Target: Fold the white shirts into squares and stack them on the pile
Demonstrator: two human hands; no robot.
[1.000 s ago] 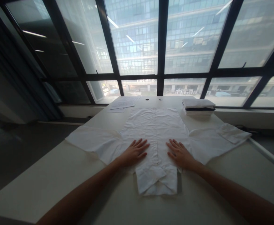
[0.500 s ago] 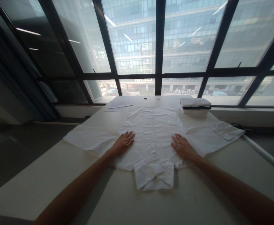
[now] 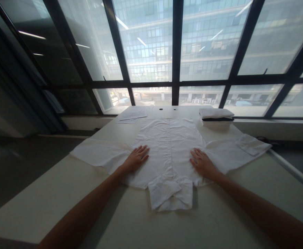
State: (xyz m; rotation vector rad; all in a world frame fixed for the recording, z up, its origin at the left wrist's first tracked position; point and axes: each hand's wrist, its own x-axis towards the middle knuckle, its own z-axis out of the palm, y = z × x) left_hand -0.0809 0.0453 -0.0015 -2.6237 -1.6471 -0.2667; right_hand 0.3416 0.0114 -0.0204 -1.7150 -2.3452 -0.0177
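Observation:
A white long-sleeved shirt (image 3: 164, 148) lies front up on a pale table (image 3: 193, 228), its collar (image 3: 171, 195) toward me and its hem at the far side. Both sleeves are spread out sideways. My left hand (image 3: 136, 158) rests flat on the left part of the shirt's body, near where that sleeve begins, fingers stretched out. On the opposite side my right hand (image 3: 202, 162) also lies flat on the cloth with its fingers apart. Neither hand grips the fabric.
Behind the shirt, a folded stack of cloth (image 3: 216, 117), white with a dark layer, stands at the far right of the table. Sheets of paper (image 3: 133, 114) lie at the far left. Large framed windows (image 3: 151, 45) rise beyond the table, and a dark curtain (image 3: 19, 79) hangs at left.

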